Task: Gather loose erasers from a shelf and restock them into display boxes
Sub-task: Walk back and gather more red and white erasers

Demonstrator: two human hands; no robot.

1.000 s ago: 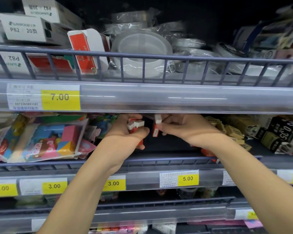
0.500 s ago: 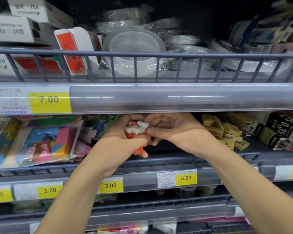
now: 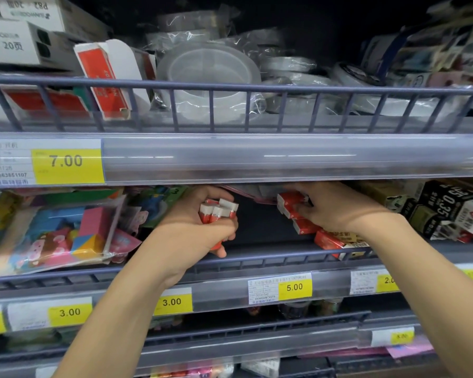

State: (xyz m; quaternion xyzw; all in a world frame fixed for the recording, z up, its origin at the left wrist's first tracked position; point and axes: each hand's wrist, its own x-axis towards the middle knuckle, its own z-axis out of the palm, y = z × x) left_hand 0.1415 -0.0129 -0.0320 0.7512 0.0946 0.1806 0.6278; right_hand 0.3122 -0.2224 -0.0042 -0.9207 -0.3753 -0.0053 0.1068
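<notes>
My left hand (image 3: 200,230) grips a bundle of several red-and-white erasers (image 3: 217,211) over the middle shelf, their white ends pointing up. To the right, my right hand (image 3: 336,208) reaches into a pile of loose red-and-white erasers (image 3: 290,204) under the upper shelf's edge, with its fingers curled round a couple of them. More of these erasers (image 3: 329,240) lie below my right wrist against the shelf's front rail. No display box shows plainly.
Colourful bagged erasers (image 3: 58,233) fill the shelf's left side. Black and tan boxes (image 3: 448,208) stand at the right. The upper shelf's rail (image 3: 230,88) and price strip (image 3: 257,156) overhang my hands. Tape rolls (image 3: 208,77) sit above.
My right hand has left the bundle in my left hand and moved right to the loose pile. My left hand holds more erasers than a second ago.
</notes>
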